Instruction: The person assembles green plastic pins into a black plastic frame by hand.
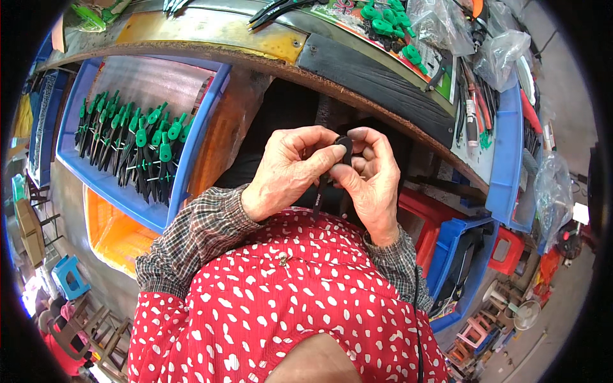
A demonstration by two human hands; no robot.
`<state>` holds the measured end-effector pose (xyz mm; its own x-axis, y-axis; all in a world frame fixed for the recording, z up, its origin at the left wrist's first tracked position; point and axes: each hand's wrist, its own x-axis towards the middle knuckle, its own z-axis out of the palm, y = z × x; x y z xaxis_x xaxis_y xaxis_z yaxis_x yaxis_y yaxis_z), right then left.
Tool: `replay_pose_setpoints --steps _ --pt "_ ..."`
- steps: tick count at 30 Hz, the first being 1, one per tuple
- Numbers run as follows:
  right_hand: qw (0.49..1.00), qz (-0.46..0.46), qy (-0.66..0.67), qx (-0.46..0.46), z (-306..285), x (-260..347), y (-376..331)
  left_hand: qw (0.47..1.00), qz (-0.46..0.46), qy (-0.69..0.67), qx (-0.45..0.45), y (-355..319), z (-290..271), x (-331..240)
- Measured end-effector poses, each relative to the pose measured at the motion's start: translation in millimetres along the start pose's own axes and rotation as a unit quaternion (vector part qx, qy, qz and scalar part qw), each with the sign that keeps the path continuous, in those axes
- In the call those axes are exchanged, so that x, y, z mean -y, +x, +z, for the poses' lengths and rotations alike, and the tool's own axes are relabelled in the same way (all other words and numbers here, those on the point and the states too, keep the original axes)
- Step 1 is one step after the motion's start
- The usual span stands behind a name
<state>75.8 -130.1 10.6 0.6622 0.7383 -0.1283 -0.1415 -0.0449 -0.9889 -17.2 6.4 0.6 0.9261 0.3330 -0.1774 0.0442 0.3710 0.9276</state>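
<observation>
Both my hands meet in front of my chest, closed around a black part that looks like a drawing compass (pixel 346 145). My left hand (pixel 290 167) pinches its rounded black head between thumb and fingers. Against the other side of that head press the thumb and fingertips of my right hand (pixel 372 177). A thin black leg (pixel 318 199) points down below the fingers; the rest is hidden by them. To the left, a blue crate (pixel 70 150) holds many upright black compasses (pixel 137 143) with green tops.
A worn workbench edge (pixel 383 108) curves beyond my hands. On it lie green plastic heads (pixel 386 22), black compass legs (pixel 274 11), clear plastic bags (pixel 504 54) and a screwdriver (pixel 472 121). An orange crate (pixel 115 226) sits at left; a blue bin (pixel 447 255) and red stool (pixel 506 251) at right.
</observation>
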Motion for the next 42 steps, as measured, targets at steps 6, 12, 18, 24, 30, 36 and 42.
replay_pose_setpoints --steps 6,12,18,24,30,36,42 --pt "0.999 -0.022 0.0 0.042 1 -6 -3 0.999 0.049 0.008 -0.005 1 4 0" --pt "0.997 0.053 0.044 0.036 -2 2 0 1.0 -0.002 -0.009 0.0 -1 2 0" --pt "0.996 0.074 0.018 0.047 -2 1 -9 1.0 0.006 0.002 0.002 -1 3 0" --pt "0.997 0.0 0.082 0.004 1 -3 -12 0.994 -0.037 -0.087 0.05 -15 1 2" --pt "0.998 -0.004 0.068 -0.019 2 -7 -13 0.993 0.003 -0.111 0.037 -25 10 5" --pt "0.993 -0.028 0.098 -0.059 14 2 -10 0.997 0.033 -0.065 -0.026 -25 19 4" --pt "0.994 -0.054 0.084 -0.052 10 -4 -9 0.996 0.059 -0.041 -0.058 -27 24 4"
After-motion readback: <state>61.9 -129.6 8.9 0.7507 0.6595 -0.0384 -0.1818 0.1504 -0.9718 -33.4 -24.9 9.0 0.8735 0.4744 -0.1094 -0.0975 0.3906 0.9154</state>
